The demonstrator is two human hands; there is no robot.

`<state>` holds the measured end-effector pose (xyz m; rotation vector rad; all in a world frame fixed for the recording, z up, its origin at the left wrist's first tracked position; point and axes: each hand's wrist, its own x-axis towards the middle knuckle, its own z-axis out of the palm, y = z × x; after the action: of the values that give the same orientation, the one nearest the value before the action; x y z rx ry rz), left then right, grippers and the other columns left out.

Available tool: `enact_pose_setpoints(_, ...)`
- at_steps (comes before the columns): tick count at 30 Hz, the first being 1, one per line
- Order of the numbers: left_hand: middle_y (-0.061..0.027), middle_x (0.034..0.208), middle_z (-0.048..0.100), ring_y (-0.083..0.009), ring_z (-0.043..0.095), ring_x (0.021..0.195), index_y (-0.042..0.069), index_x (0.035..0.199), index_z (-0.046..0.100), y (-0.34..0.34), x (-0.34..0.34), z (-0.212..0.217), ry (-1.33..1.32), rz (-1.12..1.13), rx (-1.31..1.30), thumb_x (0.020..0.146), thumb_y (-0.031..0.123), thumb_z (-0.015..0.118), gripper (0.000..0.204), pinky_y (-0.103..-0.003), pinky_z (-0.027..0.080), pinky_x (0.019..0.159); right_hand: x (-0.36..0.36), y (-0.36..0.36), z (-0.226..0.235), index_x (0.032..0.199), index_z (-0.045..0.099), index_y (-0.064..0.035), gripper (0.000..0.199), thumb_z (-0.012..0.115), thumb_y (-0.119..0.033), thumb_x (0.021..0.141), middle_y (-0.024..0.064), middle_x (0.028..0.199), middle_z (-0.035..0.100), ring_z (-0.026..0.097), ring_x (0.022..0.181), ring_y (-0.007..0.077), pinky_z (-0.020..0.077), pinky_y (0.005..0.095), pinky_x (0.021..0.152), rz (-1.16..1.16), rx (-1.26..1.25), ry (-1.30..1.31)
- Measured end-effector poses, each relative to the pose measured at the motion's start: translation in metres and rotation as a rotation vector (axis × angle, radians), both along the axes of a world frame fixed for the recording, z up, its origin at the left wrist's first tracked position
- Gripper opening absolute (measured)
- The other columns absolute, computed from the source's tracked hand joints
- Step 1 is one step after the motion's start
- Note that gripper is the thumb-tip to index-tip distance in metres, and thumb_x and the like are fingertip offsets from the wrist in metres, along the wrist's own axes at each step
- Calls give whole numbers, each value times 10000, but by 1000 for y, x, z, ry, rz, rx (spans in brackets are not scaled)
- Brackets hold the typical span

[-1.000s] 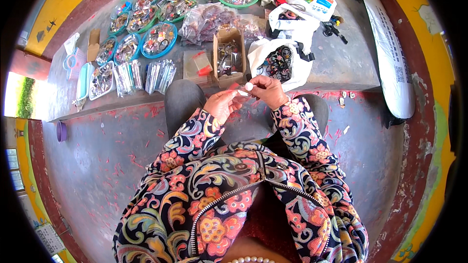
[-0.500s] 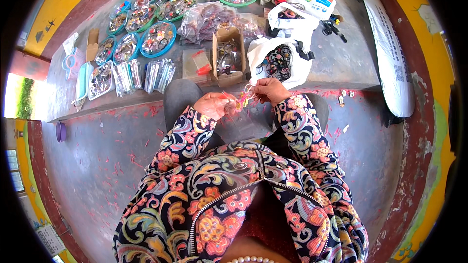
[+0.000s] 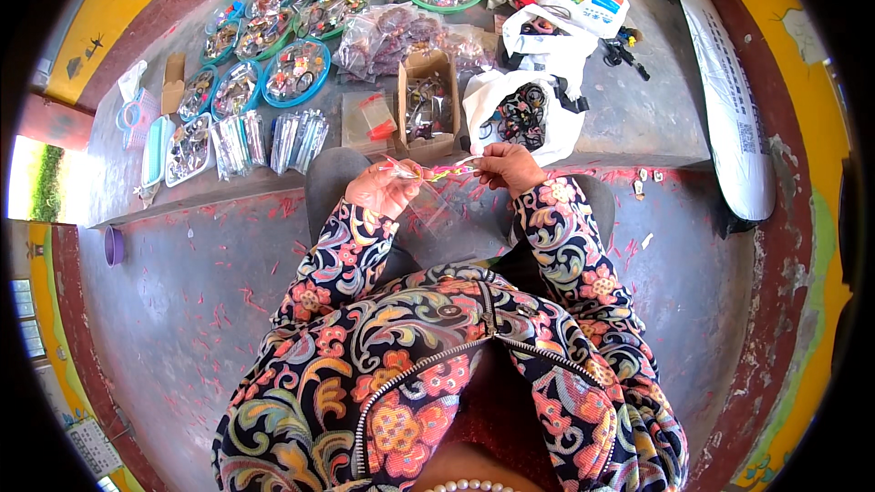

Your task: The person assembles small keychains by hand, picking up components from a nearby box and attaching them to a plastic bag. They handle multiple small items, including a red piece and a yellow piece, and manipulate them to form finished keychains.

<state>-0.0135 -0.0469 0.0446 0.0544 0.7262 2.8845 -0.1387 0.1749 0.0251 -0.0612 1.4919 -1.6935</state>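
Observation:
Both my hands are in front of me over my lap, pinching the two ends of a bundle of thin coloured bands [image 3: 448, 170] in pink, yellow and white. My left hand [image 3: 381, 189] is closed on its left end, with a bit of red and clear plastic at the fingertips. A clear plastic bag [image 3: 437, 215] hangs below, beside the left fingers. White strands of the bundle run into my right hand [image 3: 509, 168], whose fingers are closed on them. Just beyond the hands stand an open cardboard box [image 3: 402, 109] of small packed items and a white bag [image 3: 565, 132] full of dark bands.
On the raised ledge, several round baskets [image 3: 325, 82] hold small packaged goods. Near the ledge's front lie bundles of slim clear packets [image 3: 299, 141] and a white tray [image 3: 212, 157]. Red scraps litter the floor [image 3: 228, 310]; a purple pot [image 3: 114, 246] stands at left.
My left hand has moved slightly left and up, and the bands now stretch nearly straight between my hands. The white loops by my right hand have drawn together; the clear bag shows more.

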Motion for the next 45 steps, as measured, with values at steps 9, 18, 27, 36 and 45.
enact_pose_setpoints(9,-185,965,569,-335,527,979,-43,891,590,0,-2,-1,-32,-17,60,814,122,492,207,-458,410,880,7,-3,18,874,581,-4,103,568,-40,778,86,792,614,608,704,147,501,215,580,25,-295,-78)
enact_pose_setpoints(18,-178,1038,554,-327,511,1011,6,963,578,5,-3,-8,35,-61,66,830,130,467,213,-473,350,926,10,1,26,932,592,-25,180,514,-159,841,68,886,614,582,796,134,470,244,671,169,-432,78)
enact_pose_setpoints(27,-157,1004,571,-267,538,972,-16,922,584,9,-3,-10,-8,-66,55,825,118,478,196,-465,346,932,9,4,33,908,581,-36,242,476,-250,867,38,876,595,568,764,105,474,222,639,182,-485,31)
enact_pose_setpoints(36,-167,952,591,-282,561,941,-2,916,588,4,-5,-8,-67,-34,67,803,80,478,178,-374,461,778,6,3,35,902,577,-35,284,471,-295,864,43,839,611,581,742,109,468,228,589,164,-479,108)
enact_pose_setpoints(45,-209,996,565,-392,469,1045,-42,902,582,-4,-4,-5,-101,66,182,797,110,523,194,-342,483,751,-2,5,15,907,563,-36,171,474,-176,866,62,782,609,583,710,135,440,224,573,-59,-570,-11)
